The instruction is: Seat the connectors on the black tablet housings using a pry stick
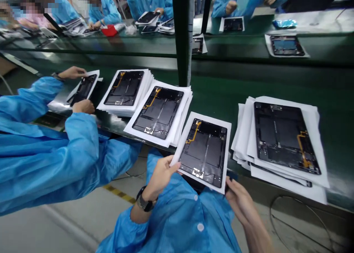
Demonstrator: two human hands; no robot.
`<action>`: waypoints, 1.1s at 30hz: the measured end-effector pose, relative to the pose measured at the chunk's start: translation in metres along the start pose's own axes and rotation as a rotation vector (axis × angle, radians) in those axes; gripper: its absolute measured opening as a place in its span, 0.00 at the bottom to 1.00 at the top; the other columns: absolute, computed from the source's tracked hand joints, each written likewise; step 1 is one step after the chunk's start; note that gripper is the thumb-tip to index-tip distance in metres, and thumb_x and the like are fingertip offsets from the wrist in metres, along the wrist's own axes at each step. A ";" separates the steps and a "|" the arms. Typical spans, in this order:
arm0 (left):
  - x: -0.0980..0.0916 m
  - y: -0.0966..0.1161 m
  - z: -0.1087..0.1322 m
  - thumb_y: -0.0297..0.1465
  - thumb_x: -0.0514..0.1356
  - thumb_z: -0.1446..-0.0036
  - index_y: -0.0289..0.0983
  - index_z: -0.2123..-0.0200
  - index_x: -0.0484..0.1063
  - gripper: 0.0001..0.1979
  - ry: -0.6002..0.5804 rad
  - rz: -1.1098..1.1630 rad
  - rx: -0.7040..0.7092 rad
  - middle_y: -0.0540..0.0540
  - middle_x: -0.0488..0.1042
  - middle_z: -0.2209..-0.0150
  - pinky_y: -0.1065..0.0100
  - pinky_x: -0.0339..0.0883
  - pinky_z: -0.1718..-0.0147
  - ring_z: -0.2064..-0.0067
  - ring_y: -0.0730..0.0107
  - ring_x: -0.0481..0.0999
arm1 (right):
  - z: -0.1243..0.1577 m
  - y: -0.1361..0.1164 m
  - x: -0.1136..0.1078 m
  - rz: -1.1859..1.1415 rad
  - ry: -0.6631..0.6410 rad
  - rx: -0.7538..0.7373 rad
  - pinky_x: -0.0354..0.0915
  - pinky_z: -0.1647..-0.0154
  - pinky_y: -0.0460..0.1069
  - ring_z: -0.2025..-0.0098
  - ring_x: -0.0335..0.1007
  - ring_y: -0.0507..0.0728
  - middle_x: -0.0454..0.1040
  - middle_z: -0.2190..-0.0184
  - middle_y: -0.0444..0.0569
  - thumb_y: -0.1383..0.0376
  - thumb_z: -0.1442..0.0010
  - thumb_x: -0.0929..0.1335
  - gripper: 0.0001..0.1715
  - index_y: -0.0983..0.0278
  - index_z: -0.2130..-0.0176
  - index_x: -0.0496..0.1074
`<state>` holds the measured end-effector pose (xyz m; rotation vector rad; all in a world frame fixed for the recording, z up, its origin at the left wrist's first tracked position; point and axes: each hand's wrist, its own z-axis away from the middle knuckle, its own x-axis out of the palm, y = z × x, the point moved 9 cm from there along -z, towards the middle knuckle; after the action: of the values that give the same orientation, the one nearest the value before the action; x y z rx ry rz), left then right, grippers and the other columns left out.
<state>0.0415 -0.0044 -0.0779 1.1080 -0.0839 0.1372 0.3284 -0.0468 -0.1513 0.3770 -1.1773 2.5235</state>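
Observation:
A black tablet housing (204, 149) with an orange flex cable lies on a white sheet (181, 149), tilted over the bench's front edge. My left hand (163, 172) pinches the sheet's lower left corner, thumb on top and fingers underneath. At the lower right corner, my right hand (239, 197) grips the edge from the side; its fingertips are partly hidden. Close by on the left, a stack of sheets carries another tablet housing (159, 111). To the right is an uneven stack of sheets and housings, topped by a tablet housing (286, 135) turned the other way round.
A dark green post (182, 35) rises behind the stacks. On my left, a co-worker's hands (83, 107) handle another housing beside a further stack (124, 89). Across the raised shelf (235, 46), several people in blue work. A cable loop (298, 223) hangs at lower right.

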 end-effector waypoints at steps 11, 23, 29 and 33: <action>-0.044 0.019 0.038 0.47 0.70 0.43 0.34 0.53 0.83 0.24 -0.202 -0.154 -0.043 0.45 0.81 0.65 0.64 0.72 0.57 0.62 0.61 0.77 | 0.003 -0.057 0.062 -0.106 0.118 -0.254 0.77 0.48 0.54 0.52 0.82 0.64 0.86 0.60 0.51 0.50 0.50 0.82 0.23 0.62 0.61 0.84; -0.070 0.145 0.038 0.43 0.70 0.45 0.34 0.57 0.85 0.20 -0.178 -0.115 0.263 0.44 0.83 0.63 0.63 0.74 0.58 0.60 0.57 0.80 | 0.043 -0.202 0.156 0.187 0.137 -0.684 0.79 0.53 0.56 0.55 0.83 0.64 0.85 0.61 0.51 0.51 0.43 0.78 0.15 0.59 0.63 0.81; -0.135 0.235 0.021 0.44 0.75 0.52 0.33 0.54 0.83 0.26 0.022 -0.138 0.458 0.45 0.83 0.62 0.64 0.76 0.62 0.61 0.59 0.80 | 0.020 -0.268 0.267 0.262 -0.073 -0.820 0.78 0.63 0.52 0.64 0.77 0.58 0.79 0.68 0.47 0.58 0.38 0.75 0.08 0.59 0.66 0.77; -0.184 0.229 -0.001 0.43 0.77 0.58 0.33 0.58 0.82 0.27 0.137 -0.122 0.393 0.46 0.82 0.66 0.68 0.74 0.67 0.67 0.66 0.78 | -0.038 -0.245 0.322 0.385 -0.148 -0.625 0.68 0.76 0.45 0.78 0.67 0.51 0.71 0.79 0.43 0.63 0.30 0.67 0.17 0.62 0.72 0.68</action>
<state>-0.1749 0.0848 0.0997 1.4884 0.1390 0.1221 0.1300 0.1891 0.1131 0.1866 -2.1769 2.2640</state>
